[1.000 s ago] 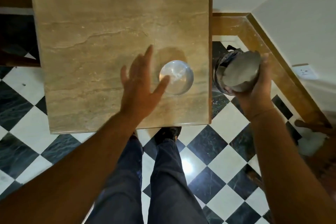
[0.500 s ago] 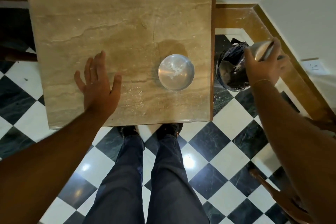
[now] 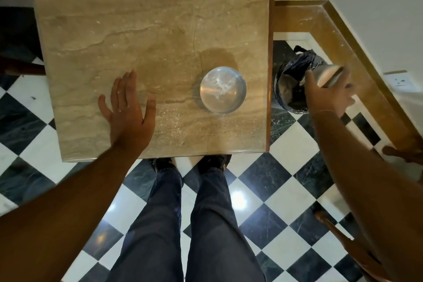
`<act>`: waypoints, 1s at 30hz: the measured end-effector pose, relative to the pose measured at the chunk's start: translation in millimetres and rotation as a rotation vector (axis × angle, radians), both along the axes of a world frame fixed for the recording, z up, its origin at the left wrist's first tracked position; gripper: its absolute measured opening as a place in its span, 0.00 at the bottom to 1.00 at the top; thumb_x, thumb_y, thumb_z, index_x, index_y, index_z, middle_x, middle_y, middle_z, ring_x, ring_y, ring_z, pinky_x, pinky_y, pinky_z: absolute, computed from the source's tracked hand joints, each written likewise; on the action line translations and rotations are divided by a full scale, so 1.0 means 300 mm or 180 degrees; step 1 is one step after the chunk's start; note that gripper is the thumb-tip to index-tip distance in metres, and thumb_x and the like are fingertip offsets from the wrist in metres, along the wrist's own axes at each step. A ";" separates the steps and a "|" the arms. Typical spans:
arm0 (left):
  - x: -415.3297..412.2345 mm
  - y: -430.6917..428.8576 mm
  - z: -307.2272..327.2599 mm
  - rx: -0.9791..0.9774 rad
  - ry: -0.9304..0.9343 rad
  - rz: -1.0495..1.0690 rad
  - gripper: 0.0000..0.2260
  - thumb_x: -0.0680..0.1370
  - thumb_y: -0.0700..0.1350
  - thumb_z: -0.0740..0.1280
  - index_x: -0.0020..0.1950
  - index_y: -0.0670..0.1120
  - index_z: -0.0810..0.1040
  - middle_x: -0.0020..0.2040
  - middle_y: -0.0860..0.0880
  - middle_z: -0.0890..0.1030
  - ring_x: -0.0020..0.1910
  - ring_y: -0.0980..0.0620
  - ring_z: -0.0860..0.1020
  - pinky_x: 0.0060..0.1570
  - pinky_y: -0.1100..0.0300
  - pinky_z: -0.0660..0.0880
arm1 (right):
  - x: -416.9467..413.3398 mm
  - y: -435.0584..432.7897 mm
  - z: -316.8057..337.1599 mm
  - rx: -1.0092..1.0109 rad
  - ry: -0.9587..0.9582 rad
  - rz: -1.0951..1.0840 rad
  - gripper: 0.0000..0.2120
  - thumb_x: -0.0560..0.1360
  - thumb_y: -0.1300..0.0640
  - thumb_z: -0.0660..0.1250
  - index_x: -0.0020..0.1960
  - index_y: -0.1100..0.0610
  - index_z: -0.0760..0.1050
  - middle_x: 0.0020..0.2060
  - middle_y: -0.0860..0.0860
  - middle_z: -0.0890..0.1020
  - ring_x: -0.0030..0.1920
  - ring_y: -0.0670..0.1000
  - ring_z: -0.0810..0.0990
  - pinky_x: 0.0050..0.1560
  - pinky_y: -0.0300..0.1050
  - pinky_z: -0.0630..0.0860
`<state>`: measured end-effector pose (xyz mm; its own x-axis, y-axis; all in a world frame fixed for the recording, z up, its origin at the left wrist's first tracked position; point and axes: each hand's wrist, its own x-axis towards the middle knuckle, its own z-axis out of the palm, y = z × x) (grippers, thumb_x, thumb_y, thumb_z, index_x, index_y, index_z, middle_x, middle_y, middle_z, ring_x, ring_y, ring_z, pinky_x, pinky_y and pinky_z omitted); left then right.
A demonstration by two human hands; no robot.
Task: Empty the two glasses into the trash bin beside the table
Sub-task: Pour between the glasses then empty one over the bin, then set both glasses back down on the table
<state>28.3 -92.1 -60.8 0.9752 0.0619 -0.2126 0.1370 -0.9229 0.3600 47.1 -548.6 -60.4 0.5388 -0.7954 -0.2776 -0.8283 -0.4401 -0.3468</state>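
Observation:
A clear glass [image 3: 223, 90] stands upright on the marble table [image 3: 137, 18] near its right edge, with white residue at its bottom. My right hand [image 3: 327, 96] grips a second glass [image 3: 329, 75], tipped on its side over the trash bin [image 3: 291, 84], which is lined with a dark bag and stands on the floor just right of the table. The held glass is blurred. My left hand [image 3: 128, 112] rests flat on the table with fingers spread, well left of the standing glass.
White grains are scattered on the table near its front edge and on the floor by the bin. My legs and shoes [image 3: 190, 165] stand at the table's front. A wooden skirting [image 3: 343, 36] and white wall with a socket [image 3: 398, 80] lie right.
My right hand carried its glass over the bin and tipped it sideways. My left hand drew away from the standing glass to the left and settled flat on the table.

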 end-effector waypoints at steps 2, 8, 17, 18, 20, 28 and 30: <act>-0.003 -0.002 -0.004 -0.0032 -0.0009 0.0033 0.30 0.88 0.57 0.55 0.89 0.51 0.53 0.88 0.47 0.62 0.88 0.45 0.55 0.83 0.30 0.46 | 0.007 0.001 0.004 -0.0518 -0.0451 0.0202 0.46 0.75 0.28 0.73 0.87 0.42 0.61 0.80 0.60 0.68 0.78 0.64 0.70 0.71 0.55 0.76; -0.010 0.008 -0.001 0.0035 -0.0060 -0.0006 0.30 0.88 0.57 0.54 0.89 0.51 0.53 0.88 0.47 0.62 0.88 0.44 0.57 0.83 0.31 0.46 | -0.012 -0.013 -0.042 -0.0311 0.0078 0.0266 0.48 0.75 0.28 0.72 0.88 0.42 0.58 0.82 0.62 0.67 0.79 0.66 0.69 0.71 0.60 0.75; -0.016 -0.011 0.053 -0.0301 -0.0122 -0.0044 0.32 0.87 0.60 0.58 0.88 0.49 0.57 0.88 0.47 0.61 0.88 0.45 0.58 0.84 0.34 0.47 | -0.018 0.016 0.106 0.1566 -0.1573 -0.1354 0.31 0.84 0.37 0.73 0.77 0.49 0.62 0.76 0.56 0.74 0.71 0.57 0.81 0.69 0.58 0.83; -0.012 -0.021 0.067 -0.0399 -0.0131 -0.0131 0.33 0.86 0.60 0.60 0.88 0.48 0.58 0.88 0.46 0.61 0.87 0.44 0.59 0.84 0.35 0.50 | -0.017 0.045 0.141 0.1856 -0.1562 -0.1410 0.30 0.85 0.35 0.70 0.77 0.49 0.63 0.74 0.55 0.76 0.70 0.57 0.82 0.65 0.58 0.85; 0.003 -0.052 0.114 -0.0673 -0.0099 -0.0359 0.35 0.84 0.61 0.64 0.87 0.47 0.61 0.88 0.45 0.62 0.86 0.43 0.62 0.83 0.39 0.57 | -0.026 0.130 0.223 0.2570 -0.1602 -0.1334 0.30 0.86 0.33 0.65 0.80 0.51 0.68 0.73 0.58 0.78 0.70 0.60 0.83 0.62 0.59 0.88; 0.055 -0.201 0.348 -0.1702 0.0815 -0.0909 0.66 0.62 0.78 0.75 0.90 0.57 0.46 0.89 0.54 0.55 0.85 0.52 0.61 0.79 0.44 0.67 | -0.065 0.688 0.371 0.4563 -0.0974 -0.0105 0.17 0.92 0.43 0.59 0.69 0.44 0.84 0.64 0.50 0.90 0.65 0.54 0.89 0.62 0.59 0.88; 0.056 -0.176 0.370 -0.1682 0.0958 -0.0813 0.67 0.59 0.76 0.77 0.90 0.58 0.46 0.87 0.54 0.57 0.83 0.47 0.66 0.74 0.42 0.74 | -0.075 0.817 0.360 0.4881 -0.0647 -0.0299 0.21 0.86 0.37 0.67 0.69 0.49 0.86 0.67 0.56 0.89 0.65 0.55 0.88 0.66 0.55 0.86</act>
<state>45.2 -144.8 50.2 0.8385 -0.3512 -0.4167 0.1026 -0.6493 0.7536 24.7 -303.5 47.6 0.6332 0.1410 -0.7610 -0.7163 0.4791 -0.5073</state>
